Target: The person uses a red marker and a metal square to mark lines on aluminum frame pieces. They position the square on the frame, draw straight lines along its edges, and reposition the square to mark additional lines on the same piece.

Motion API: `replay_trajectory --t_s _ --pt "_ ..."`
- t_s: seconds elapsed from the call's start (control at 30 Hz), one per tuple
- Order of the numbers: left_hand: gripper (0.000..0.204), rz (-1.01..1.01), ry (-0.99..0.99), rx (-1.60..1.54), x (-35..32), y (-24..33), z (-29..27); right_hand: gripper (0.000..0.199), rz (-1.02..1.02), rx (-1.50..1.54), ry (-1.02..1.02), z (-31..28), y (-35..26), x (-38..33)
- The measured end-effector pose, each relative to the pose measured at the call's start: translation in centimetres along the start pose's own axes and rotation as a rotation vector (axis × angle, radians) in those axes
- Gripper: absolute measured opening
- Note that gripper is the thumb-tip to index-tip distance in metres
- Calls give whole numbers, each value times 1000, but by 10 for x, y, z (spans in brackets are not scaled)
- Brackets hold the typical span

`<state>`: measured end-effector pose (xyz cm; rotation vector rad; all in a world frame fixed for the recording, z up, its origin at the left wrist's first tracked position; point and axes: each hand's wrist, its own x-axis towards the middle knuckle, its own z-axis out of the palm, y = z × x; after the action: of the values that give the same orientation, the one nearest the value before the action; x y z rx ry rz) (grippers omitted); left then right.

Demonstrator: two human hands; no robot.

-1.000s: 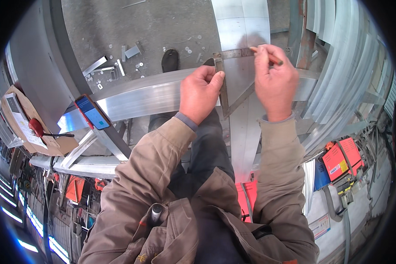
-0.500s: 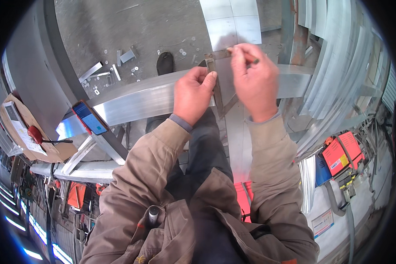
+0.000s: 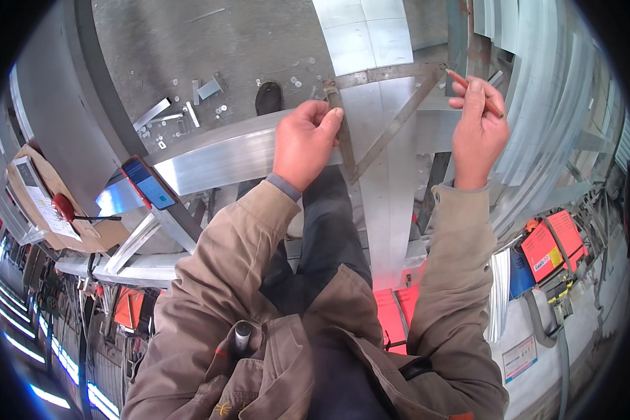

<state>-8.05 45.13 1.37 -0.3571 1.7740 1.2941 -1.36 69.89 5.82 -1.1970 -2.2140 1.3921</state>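
Rightward since the earlier frame, the right hand (image 3: pixel 481 140) has moved with its pencil (image 3: pixel 474 92), the tip now just beside the far-right corner of the square (image 3: pixel 397 126). Right fingers grip the pencil narrowly; those of the left hand (image 3: pixel 302 147) pinch the square's left leg. Under the square, between both hands' fingers, a strip (image 3: pixel 385 210) crosses a beam (image 3: pixel 220 159). Well left of the left fingers sits a phone (image 3: pixel 149 183); beyond them, a shoe (image 3: pixel 268 98).

Wide fisheye view, downward from head height
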Motion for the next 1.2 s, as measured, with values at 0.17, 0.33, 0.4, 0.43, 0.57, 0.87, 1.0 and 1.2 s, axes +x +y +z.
replay_trajectory --t_s 0.17,0.33,0.4,0.43,0.57,0.87,1.0,1.2 --pt "38 -17 -30 9 1 5 -6 32 84 86 42 -1 12 -33" --pt "36 -1 -41 56 -1 9 -5 27 66 -40 109 11 48 -63" --pt "34 20 -50 74 -2 5 -4 30 52 -90 111 16 51 -68" --pt "33 39 -47 96 -3 2 -3 31 64 -78 102 17 53 -69" --pt "31 88 -59 195 -9 -8 -1 33 101 -79 94 16 61 -81" --pt "29 97 -119 189 -23 -34 5 36 105 -77 94 15 66 -105" --pt "29 135 -108 140 -23 -40 6 35 48 -10 124 19 86 -108" --pt "29 148 -106 183 -27 -37 5 34 11 43 146 22 98 -110"
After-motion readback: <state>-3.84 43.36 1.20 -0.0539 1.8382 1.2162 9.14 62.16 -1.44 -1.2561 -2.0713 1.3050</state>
